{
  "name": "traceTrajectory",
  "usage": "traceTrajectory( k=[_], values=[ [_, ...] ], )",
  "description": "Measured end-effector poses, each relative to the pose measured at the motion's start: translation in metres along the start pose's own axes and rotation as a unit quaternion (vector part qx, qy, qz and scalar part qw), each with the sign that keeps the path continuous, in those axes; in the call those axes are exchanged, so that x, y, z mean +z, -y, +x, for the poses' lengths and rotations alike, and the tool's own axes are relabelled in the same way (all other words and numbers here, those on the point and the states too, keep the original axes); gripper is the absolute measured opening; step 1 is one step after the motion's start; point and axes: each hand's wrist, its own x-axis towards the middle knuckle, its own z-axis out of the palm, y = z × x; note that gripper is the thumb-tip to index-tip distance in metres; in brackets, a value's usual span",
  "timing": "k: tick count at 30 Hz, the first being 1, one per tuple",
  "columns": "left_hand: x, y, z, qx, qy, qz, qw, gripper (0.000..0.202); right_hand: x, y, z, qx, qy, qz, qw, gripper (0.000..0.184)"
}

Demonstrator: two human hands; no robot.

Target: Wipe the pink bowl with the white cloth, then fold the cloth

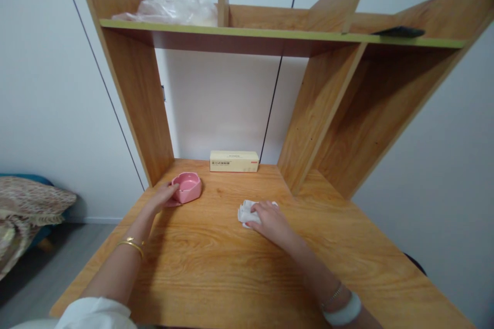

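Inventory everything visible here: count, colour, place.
desk: 1, brown, centre
dish: 1, pink, desk's left
cloth: 1, white, mid-desk
box: 1, cream, desk's back
plastic bag: 1, clear, on shelf, left
flat thing: 1, black, on shelf, right
wall: 1, white, behind
floor: 1, grey, lower left
blanket: 1, beige, far left
furniture: 1, blue, under blanket
bracelets: at least 3, gold, silvery, white, both arms
sleeve: 1, white, left arm
left hand: 1, on dish
right hand: 1, on cloth
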Motion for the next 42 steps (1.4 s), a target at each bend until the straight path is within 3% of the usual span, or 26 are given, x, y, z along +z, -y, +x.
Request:
traceTrajectory(
  k=[3, 6, 8, 11, 14, 17, 19, 22, 24, 26, 29, 31, 37, 42],
  values=[
    [0.006, 0.003, -0.006, 0.024, -0.010, -0.038, 0.999, 0.040, 0.005, -0.004, 0.016, 0.043, -0.028, 0.082, 0.995, 0.012],
    [0.022, 0.004, -0.016, 0.043, 0.019, -0.066, 0.997, 0.044, -0.003, -0.008, 0.032, 0.083, -0.149, 0.205, 0.964, 0.016],
    [0.039, 0.004, -0.022, 0.060, 0.054, -0.089, 0.993, 0.046, -0.008, -0.005, 0.042, 0.075, -0.233, 0.258, 0.934, 0.018],
    [0.070, 0.005, -0.025, 0.077, 0.100, -0.098, 0.987, 0.046, -0.007, 0.011, 0.053, 0.029, -0.284, 0.270, 0.920, 0.017],
    [0.097, 0.009, -0.025, 0.122, 0.104, -0.049, 0.986, 0.048, 0.005, 0.027, 0.054, -0.018, -0.276, 0.236, 0.932, 0.016],
    [0.111, 0.014, -0.026, 0.219, 0.074, 0.009, 0.973, 0.047, 0.017, 0.034, 0.050, -0.039, -0.245, 0.204, 0.947, 0.015],
    [0.115, 0.015, -0.029, 0.275, 0.065, 0.029, 0.959, 0.046, 0.023, 0.032, 0.047, -0.029, -0.218, 0.197, 0.955, 0.017],
    [0.114, 0.015, -0.039, 0.303, 0.053, 0.061, 0.950, 0.046, 0.026, 0.024, 0.044, 0.025, -0.216, 0.197, 0.956, 0.016],
    [0.112, 0.014, -0.047, 0.321, 0.048, 0.079, 0.942, 0.047, 0.026, 0.018, 0.045, 0.069, -0.219, 0.180, 0.957, 0.039],
    [0.112, 0.013, -0.053, 0.353, 0.052, 0.091, 0.930, 0.048, 0.026, 0.013, 0.045, 0.109, -0.184, 0.154, 0.965, 0.064],
    [0.115, 0.013, -0.061, 0.395, 0.057, 0.101, 0.911, 0.049, 0.028, 0.007, 0.044, 0.164, -0.093, 0.132, 0.973, 0.074],
    [0.119, 0.016, -0.063, 0.402, 0.063, 0.097, 0.908, 0.052, 0.032, 0.004, 0.043, 0.189, -0.076, 0.138, 0.969, 0.069],
    [0.131, 0.026, -0.065, 0.339, 0.126, 0.080, 0.929, 0.085, 0.045, -0.005, 0.042, 0.193, -0.159, 0.225, 0.942, 0.059],
    [0.137, 0.026, -0.069, 0.353, 0.081, 0.059, 0.930, 0.072, 0.039, -0.001, 0.041, 0.195, -0.170, 0.241, 0.935, 0.067]
  ],
)
